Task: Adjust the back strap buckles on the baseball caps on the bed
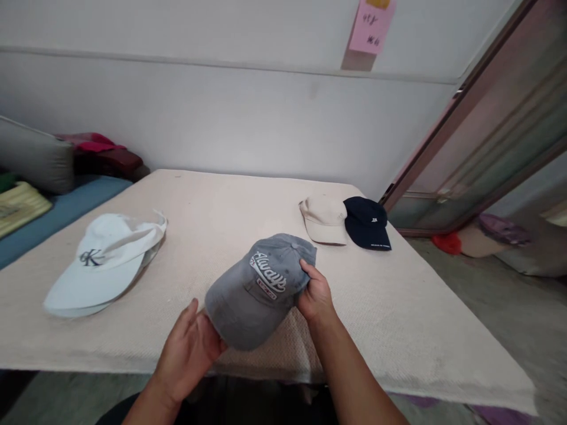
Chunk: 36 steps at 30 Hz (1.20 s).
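Note:
A grey baseball cap (pixel 248 301) with white "Always" lettering is held above the near part of the table, its brim tilted down toward the lower left. My right hand (pixel 315 292) grips the cap's right side, thumb on the outside and the other fingers hidden under it. At the brim, my left hand (pixel 190 345) is open, palm up, with the thumb apart; its fingertips pass behind the brim's edge. To the left lie white caps (pixel 104 257), stacked, the top one with a dark "K" logo. A beige cap (pixel 323 218) and a navy cap (pixel 367 223) sit side by side at the back right.
A cream cloth covers the table (pixel 398 330), which meets a white wall (pixel 248 118) with a pink note (pixel 372 26). Left of it are a blue bench (pixel 88 198) and a grey cushion (pixel 35 153). A framed sliding door (pixel 478 136) stands at the right.

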Each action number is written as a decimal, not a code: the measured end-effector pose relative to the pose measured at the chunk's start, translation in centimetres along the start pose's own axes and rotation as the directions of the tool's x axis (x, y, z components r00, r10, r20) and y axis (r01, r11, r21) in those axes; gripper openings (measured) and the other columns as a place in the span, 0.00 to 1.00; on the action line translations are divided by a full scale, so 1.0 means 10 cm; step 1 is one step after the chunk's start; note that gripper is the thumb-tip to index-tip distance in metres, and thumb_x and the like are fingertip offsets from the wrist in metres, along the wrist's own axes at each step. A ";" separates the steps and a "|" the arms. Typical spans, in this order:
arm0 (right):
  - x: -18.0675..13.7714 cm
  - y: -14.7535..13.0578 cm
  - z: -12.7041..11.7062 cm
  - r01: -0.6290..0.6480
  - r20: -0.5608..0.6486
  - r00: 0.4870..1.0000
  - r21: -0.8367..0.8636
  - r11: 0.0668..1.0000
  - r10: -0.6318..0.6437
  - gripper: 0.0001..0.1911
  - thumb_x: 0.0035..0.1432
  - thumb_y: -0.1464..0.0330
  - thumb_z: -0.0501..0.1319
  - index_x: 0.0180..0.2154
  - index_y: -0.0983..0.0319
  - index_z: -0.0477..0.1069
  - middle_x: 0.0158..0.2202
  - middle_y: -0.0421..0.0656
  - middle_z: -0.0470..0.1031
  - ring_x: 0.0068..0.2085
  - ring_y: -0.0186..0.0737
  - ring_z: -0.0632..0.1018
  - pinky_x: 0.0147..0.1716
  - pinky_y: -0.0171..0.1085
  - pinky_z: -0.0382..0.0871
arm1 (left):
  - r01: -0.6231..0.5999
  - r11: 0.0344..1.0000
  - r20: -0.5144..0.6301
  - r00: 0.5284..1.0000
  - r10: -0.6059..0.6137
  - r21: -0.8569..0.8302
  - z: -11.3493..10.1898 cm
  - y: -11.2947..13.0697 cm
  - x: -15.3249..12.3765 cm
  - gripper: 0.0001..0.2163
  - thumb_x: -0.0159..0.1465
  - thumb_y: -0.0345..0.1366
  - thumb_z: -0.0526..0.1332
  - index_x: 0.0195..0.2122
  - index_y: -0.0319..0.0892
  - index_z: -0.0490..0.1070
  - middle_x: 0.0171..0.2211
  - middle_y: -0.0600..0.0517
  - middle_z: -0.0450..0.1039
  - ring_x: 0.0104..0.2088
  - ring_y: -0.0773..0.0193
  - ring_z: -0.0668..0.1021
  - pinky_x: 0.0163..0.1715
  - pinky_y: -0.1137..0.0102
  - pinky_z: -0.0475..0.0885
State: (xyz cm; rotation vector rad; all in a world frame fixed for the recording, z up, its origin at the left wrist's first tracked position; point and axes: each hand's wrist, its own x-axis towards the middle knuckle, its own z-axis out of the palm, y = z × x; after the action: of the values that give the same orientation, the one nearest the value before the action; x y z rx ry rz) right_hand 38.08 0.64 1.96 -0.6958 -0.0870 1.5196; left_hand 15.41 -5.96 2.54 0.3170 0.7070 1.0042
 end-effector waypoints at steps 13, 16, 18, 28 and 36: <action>0.01 0.16 0.07 0.006 0.000 1.000 -0.060 0.998 -0.006 0.06 0.51 0.68 0.63 0.34 0.59 0.73 0.37 0.40 0.79 0.40 0.39 0.78 0.39 0.38 0.73 | -0.250 0.956 -0.189 0.942 0.277 0.157 -0.04 0.05 0.07 0.03 0.54 0.32 0.66 0.25 0.39 0.74 0.21 0.54 0.74 0.23 0.67 0.74 0.23 0.74 0.70; 0.06 0.17 0.01 0.033 0.009 0.999 -0.066 0.997 -0.033 0.02 0.52 0.67 0.63 0.31 0.57 0.71 0.31 0.37 0.78 0.32 0.36 0.78 0.30 0.35 0.72 | -0.335 0.935 -0.194 0.915 0.353 0.119 -0.02 0.22 0.12 0.02 0.53 0.31 0.66 0.27 0.39 0.74 0.25 0.53 0.77 0.27 0.65 0.77 0.27 0.73 0.73; 0.09 0.18 -0.04 -0.003 -0.031 1.000 -0.076 0.997 0.001 0.04 0.51 0.68 0.63 0.27 0.59 0.69 0.25 0.37 0.76 0.25 0.34 0.75 0.23 0.32 0.69 | -0.383 0.916 -0.187 0.897 0.400 0.120 0.03 0.41 0.18 0.04 0.52 0.29 0.66 0.30 0.38 0.74 0.29 0.52 0.78 0.27 0.65 0.78 0.26 0.73 0.74; -0.01 0.22 0.00 -0.190 0.006 0.982 -0.101 0.977 0.191 0.05 0.48 0.71 0.63 0.31 0.63 0.70 0.24 0.40 0.72 0.24 0.30 0.71 0.20 0.29 0.62 | -0.710 0.665 -0.038 0.676 0.736 0.233 0.31 1.92 0.46 0.05 0.61 0.25 0.56 0.28 0.37 0.65 0.23 0.58 0.74 0.25 0.71 0.76 0.34 0.70 0.76; -0.08 0.30 0.02 -0.172 0.031 0.982 -0.233 0.957 0.185 0.09 0.46 0.69 0.65 0.33 0.63 0.72 0.24 0.39 0.72 0.24 0.31 0.71 0.21 0.30 0.61 | -0.588 0.750 -0.453 0.604 0.656 0.303 -0.74 2.25 0.31 0.10 0.64 0.20 0.49 0.29 0.38 0.62 0.20 0.60 0.73 0.24 0.73 0.76 0.29 0.77 0.76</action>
State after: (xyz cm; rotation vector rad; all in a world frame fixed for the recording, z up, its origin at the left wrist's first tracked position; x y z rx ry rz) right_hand 35.31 -0.29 0.99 -0.8669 -0.2487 1.7188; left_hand -3.30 7.79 8.14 0.4114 1.2227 1.7763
